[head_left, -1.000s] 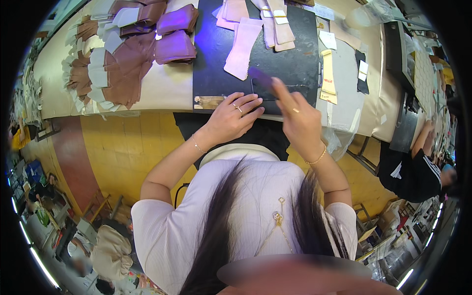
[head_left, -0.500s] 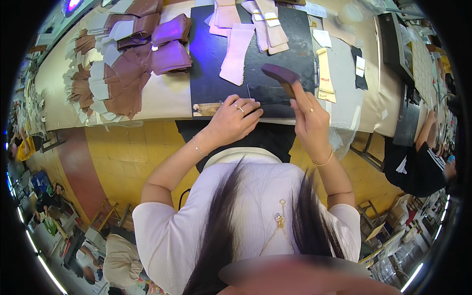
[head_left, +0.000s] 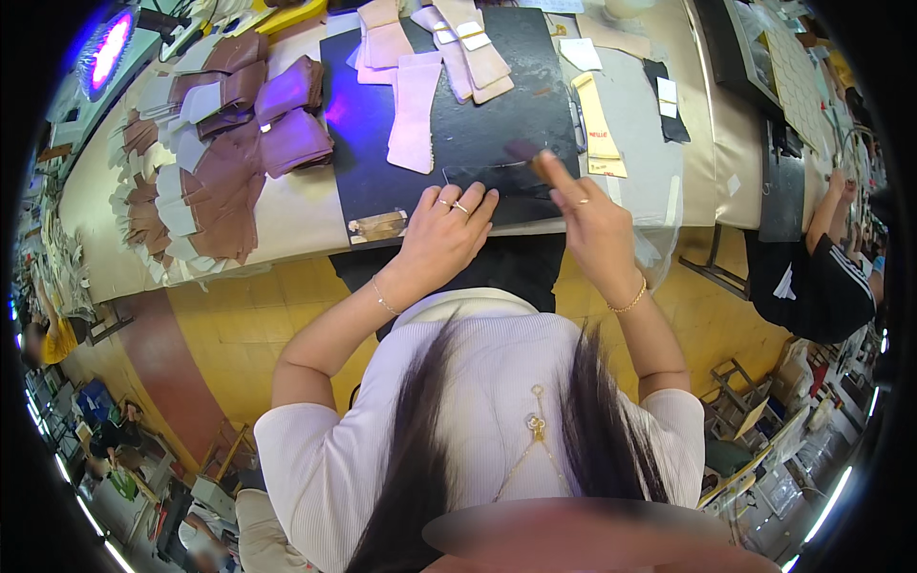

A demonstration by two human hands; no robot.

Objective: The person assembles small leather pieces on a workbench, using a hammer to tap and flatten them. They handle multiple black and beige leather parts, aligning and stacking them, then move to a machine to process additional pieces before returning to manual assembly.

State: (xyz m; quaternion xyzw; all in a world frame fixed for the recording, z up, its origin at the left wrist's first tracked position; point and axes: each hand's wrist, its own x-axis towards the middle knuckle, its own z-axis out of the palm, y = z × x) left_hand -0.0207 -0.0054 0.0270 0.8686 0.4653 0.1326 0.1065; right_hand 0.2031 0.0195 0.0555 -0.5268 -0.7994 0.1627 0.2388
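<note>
My right hand (head_left: 602, 229) is closed round a hammer (head_left: 522, 150), whose dark head is low over the black work mat (head_left: 535, 95) and blurred by motion. Near the mat's front edge lies a dark, flat piece (head_left: 516, 191), hard to tell from the mat. Resting on its left part is my left hand (head_left: 439, 234), the fingers stretched out over it and nothing visibly gripped. Pale pink cut pieces (head_left: 415, 115) lie farther back, some held in bundles by white bands. A taped tan patch (head_left: 378, 226) marks the mat's near left corner.
Fanned stacks of brown and white pieces (head_left: 215, 191) and dark folded bundles (head_left: 298, 141) cover the table's left side. At right are a yellow strip (head_left: 594, 129) and a black banded piece (head_left: 666, 100). A lit lamp (head_left: 107, 55) stands far left. Another person's arm (head_left: 826, 210) shows at far right.
My right hand has swung the hammer down toward the dark piece. My left hand's fingers have straightened over it. The view has shifted, so the table items sit farther left.
</note>
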